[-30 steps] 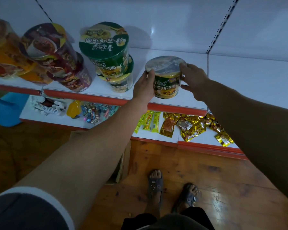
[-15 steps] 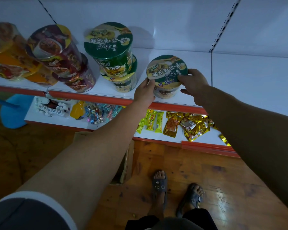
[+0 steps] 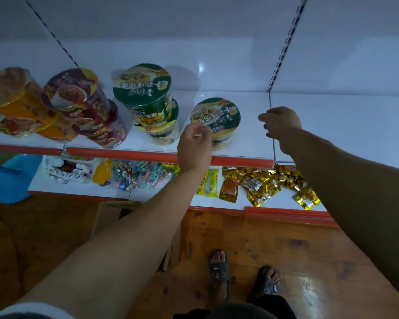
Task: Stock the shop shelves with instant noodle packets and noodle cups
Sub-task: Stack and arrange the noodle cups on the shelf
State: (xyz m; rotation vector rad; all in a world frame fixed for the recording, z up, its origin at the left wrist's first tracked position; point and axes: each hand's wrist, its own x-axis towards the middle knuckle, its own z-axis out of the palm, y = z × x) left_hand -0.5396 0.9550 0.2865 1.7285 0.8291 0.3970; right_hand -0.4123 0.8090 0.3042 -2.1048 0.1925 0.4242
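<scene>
Both hands hold nothing, fingers loosely curled: left hand at the rim of the green noodle cup, right hand apart from it. Cup stands near the front edge of the shelf — a stray knuckle could tip it off.

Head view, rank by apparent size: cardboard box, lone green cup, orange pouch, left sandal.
1. cardboard box, even partly hidden
2. lone green cup
3. left sandal
4. orange pouch
</scene>
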